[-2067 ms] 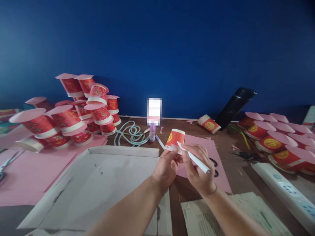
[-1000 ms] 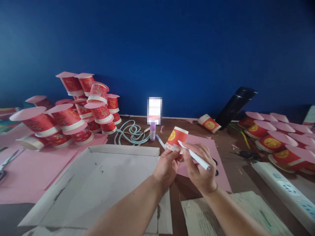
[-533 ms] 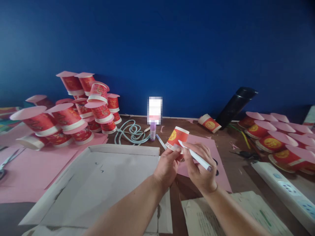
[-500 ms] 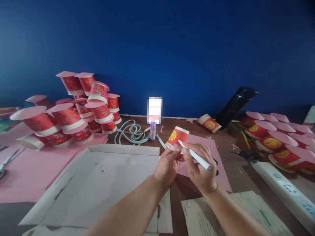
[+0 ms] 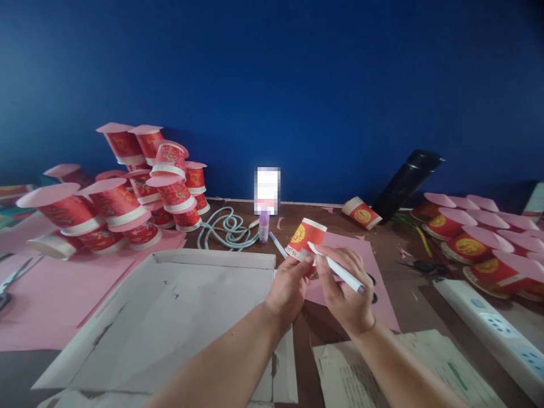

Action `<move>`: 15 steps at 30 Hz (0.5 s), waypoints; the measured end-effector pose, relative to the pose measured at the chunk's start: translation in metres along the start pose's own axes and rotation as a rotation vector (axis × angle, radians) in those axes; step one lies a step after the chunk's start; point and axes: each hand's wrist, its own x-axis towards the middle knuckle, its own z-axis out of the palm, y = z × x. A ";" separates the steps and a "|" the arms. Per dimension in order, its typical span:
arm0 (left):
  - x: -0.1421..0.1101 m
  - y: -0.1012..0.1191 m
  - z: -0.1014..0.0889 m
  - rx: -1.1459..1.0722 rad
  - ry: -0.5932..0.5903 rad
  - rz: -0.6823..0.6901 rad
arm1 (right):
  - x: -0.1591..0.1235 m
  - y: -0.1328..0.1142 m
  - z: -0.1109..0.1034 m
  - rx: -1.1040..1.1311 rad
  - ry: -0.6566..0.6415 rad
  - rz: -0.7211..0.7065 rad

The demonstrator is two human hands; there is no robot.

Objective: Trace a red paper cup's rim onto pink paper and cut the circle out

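My left grip [image 5: 289,286] was closed around the lower band of the red paper cup [image 5: 309,232], thumb in front, and held it off the surface [image 5: 408,300], ahead of both wrists. The cup leaned, its upper end tipped to my right, its yellow emblem turned to the left of the pen's tip.

My right grip [image 5: 348,286] was pinched on the white pen [image 5: 342,272], which lay up and to the left from my fingers. Its long axis slanted from a purple end low by my palm to a tip at the cup's red wall, crossing the cup's lean; whether the tip touched or hung just off, I could not tell. The left was the nearer to the cup, the right just beside it, above the pink sheet [image 5: 382,311].
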 end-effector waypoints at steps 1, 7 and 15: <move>0.000 0.000 0.000 0.002 -0.002 0.000 | 0.000 0.000 0.000 -0.005 -0.001 -0.001; 0.000 0.001 0.000 0.008 -0.007 0.002 | 0.001 -0.001 0.001 -0.025 0.003 -0.003; 0.000 0.001 0.001 -0.008 0.000 -0.006 | 0.003 -0.003 -0.001 -0.035 0.005 -0.001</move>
